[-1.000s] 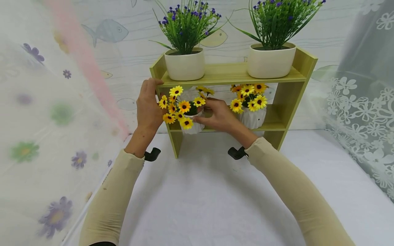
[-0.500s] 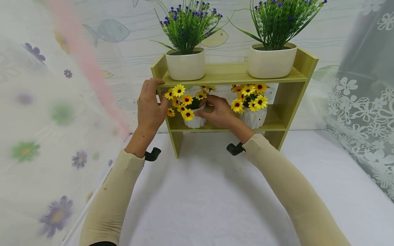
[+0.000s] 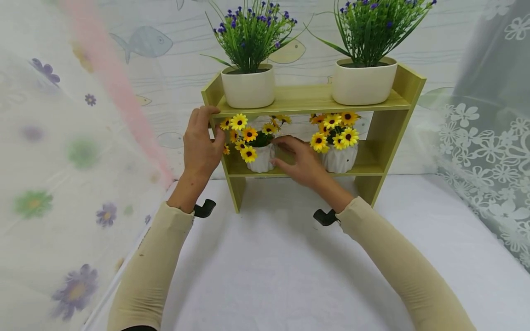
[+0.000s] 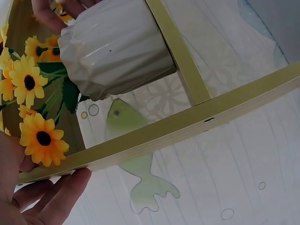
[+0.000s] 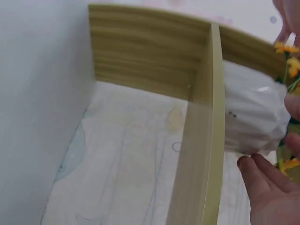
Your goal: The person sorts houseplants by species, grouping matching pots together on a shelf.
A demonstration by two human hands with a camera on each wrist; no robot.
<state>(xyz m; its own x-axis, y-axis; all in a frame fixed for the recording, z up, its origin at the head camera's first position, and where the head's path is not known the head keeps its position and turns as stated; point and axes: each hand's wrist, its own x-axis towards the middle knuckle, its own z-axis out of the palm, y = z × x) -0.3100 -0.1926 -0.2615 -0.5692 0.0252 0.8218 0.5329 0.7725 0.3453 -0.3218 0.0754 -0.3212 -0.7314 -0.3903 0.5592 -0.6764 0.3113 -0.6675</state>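
Observation:
A light wooden shelf stands on a white surface. On its lower board sits a white ribbed pot of yellow sunflowers, at the left end. My left hand grips the shelf's upper left corner, fingers over the top edge, beside the blooms. My right hand hovers just right of that pot, fingers relaxed and holding nothing. In the right wrist view the fingertips lie close by the pot. The left wrist view shows the pot and my fingers by the shelf edge.
A second sunflower pot stands at the right of the lower board. Two white pots of purple-flowered greenery stand on top. Patterned curtains hang on both sides, and a fish-print wall lies behind.
My right hand carried the left sunflower pot back onto the lower board, let go and drew back toward me. The left hand stayed on the shelf corner.

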